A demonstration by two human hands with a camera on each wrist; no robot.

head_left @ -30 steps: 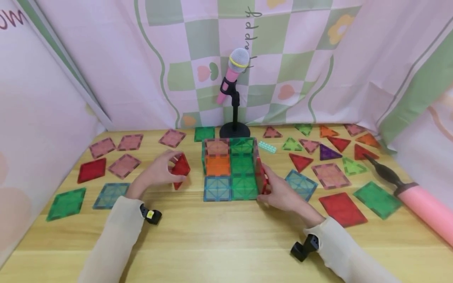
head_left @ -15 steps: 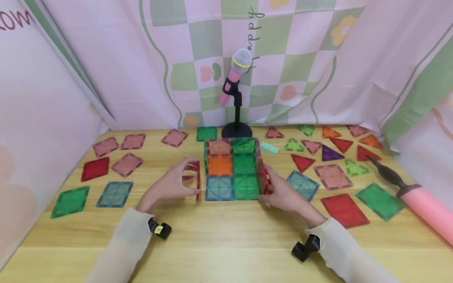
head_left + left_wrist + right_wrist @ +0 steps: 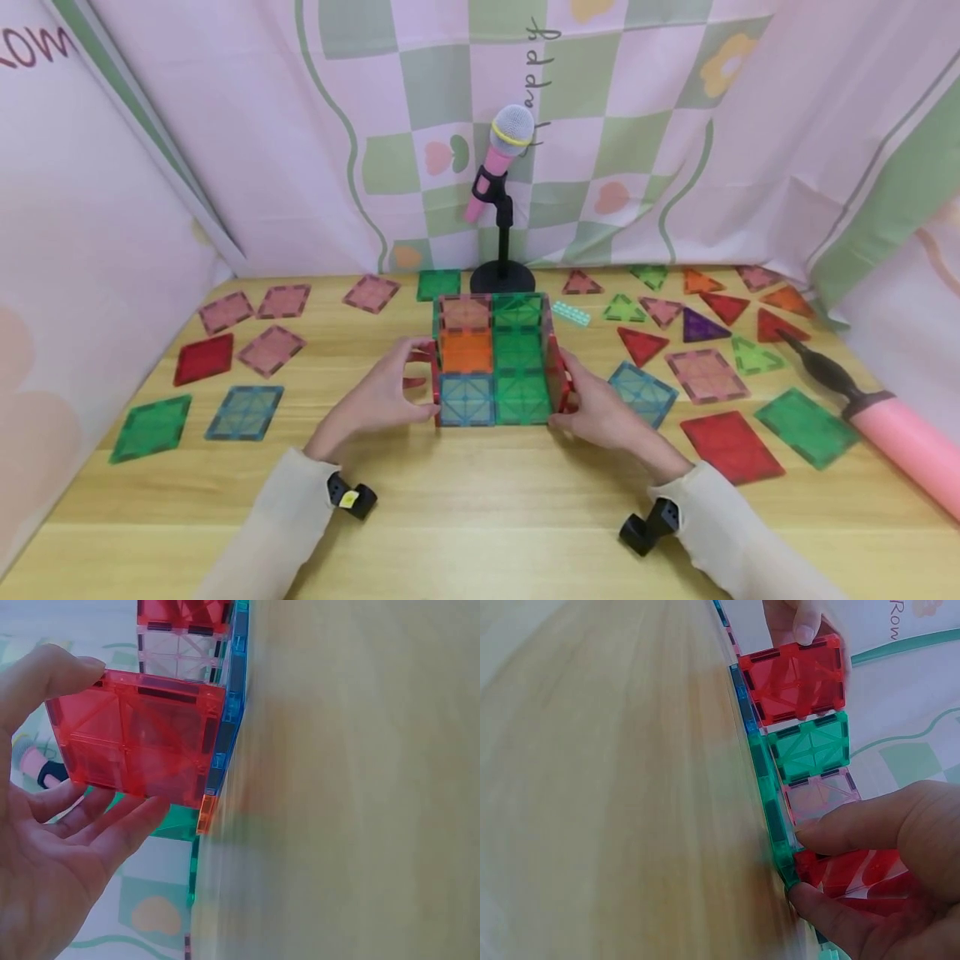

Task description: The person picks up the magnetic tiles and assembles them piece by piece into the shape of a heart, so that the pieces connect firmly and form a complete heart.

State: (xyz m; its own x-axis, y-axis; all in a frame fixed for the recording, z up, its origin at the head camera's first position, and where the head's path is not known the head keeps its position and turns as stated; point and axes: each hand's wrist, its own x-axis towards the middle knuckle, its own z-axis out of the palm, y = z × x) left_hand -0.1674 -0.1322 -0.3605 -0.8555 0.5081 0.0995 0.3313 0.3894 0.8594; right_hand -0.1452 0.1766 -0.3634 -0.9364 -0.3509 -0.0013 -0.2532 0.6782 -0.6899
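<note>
We have our left hand (image 3: pixel 375 404) holding a red square tile (image 3: pixel 139 742) upright between the thumb on its top edge and the fingers (image 3: pixel 112 829) along its lower edge. The fingers are spread and only lightly bent, so the hand is fairly open around the tile. The tile stands right at the left edge of the flat tile floor (image 3: pixel 491 379), touching the blue tile (image 3: pixel 465 398) at the near left corner, just past our fingertips.

Our right hand (image 3: pixel 600 408) pinches another red tile (image 3: pixel 855 874) upright at the right edge of the same floor, with the thumb on one side and a curled finger on the other, tight on it. This tile touches the green tile (image 3: pixel 521 396) at the near right corner. In the right wrist view, a green upright tile (image 3: pixel 810 746) and a pale pink one (image 3: pixel 821 799) stand beyond our fingers as the back wall.

Left of our left fingers, loose square tiles (image 3: pixel 243 412) lie flat on the wooden table (image 3: pixel 480 517). Right of our right fingers lie triangle tiles (image 3: pixel 641 343) and more squares, with a pink pump (image 3: pixel 892 433) further out. Beyond the floor stands a pink toy microphone (image 3: pixel 501 154) on a black stand.
</note>
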